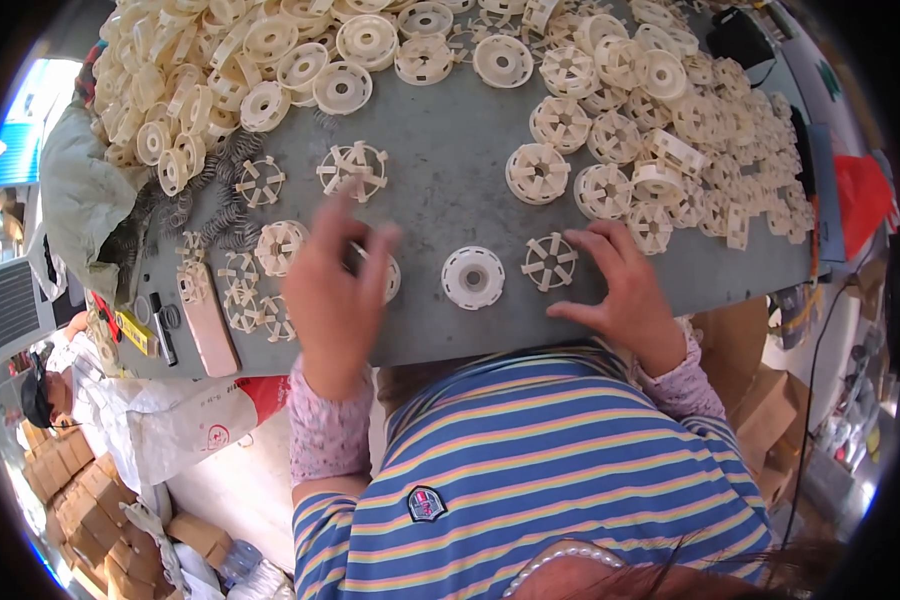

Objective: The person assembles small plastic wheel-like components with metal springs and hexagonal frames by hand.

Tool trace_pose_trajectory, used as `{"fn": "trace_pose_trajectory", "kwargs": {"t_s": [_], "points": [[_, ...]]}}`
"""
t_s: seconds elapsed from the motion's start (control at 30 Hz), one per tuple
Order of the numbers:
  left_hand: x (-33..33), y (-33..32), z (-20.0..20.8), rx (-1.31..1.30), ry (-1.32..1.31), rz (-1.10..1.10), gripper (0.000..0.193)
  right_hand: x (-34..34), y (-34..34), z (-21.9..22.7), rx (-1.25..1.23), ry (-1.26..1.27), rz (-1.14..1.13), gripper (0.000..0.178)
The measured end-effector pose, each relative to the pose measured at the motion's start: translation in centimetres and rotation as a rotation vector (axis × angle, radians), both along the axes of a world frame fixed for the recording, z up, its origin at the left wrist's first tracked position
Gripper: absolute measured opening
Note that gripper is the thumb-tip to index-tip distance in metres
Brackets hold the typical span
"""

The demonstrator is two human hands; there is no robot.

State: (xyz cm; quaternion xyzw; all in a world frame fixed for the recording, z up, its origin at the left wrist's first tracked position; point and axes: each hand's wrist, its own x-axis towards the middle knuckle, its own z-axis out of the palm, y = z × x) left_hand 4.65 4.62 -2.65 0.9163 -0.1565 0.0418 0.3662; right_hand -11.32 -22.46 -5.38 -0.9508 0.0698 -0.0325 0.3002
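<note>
Grey table (450, 190): hands (335, 290) touch white plastic wheels (549, 262).

Pink phone (207, 320) lying at the grey table's (440, 190) near left | metal springs (220, 195) spilling beyond it | cardboard boxes (70, 470) sitting on the floor, far left

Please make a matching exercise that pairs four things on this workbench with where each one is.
Things:
1. left hand
2. right hand
3. pink phone
4. pile of metal springs

Places:
A. fingertips beside a spoked white plastic wheel
B. flat near the table's front left edge
C. covering a white part left of the round disc
D. below the heap of white discs at far left

Pairs: 1-C, 2-A, 3-B, 4-D
</note>
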Motion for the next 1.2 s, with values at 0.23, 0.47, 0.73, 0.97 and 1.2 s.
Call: {"fn": "trace_pose_trajectory", "kwargs": {"t_s": [0.23,0.47,0.73,0.97,1.2], "points": [[-6.8,0.0,-3.5,0.007,0.43,-0.285,0.083,2.7,-1.0,-0.3,0.257,0.12,0.222,0.061],[-6.6,0.2,-4.5,-0.105,0.509,-0.353,0.09,3.0,-1.0,1.2,0.313,0.09,0.184,0.059],[-6.9,0.2,-5.0,-0.375,0.802,-0.256,0.071,3.1,5.3,-0.5,0.298,-0.102,0.242,0.059],[-6.3,-0.4,-5.0,-0.346,0.79,-0.238,0.055,3.3,6.2,-2.0,0.188,-0.125,0.245,0.061],[-6.0,-0.6,-4.7,-0.299,0.758,-0.307,0.058,3.0,4.9,-1.6,0.061,-0.159,0.263,0.063]]}}
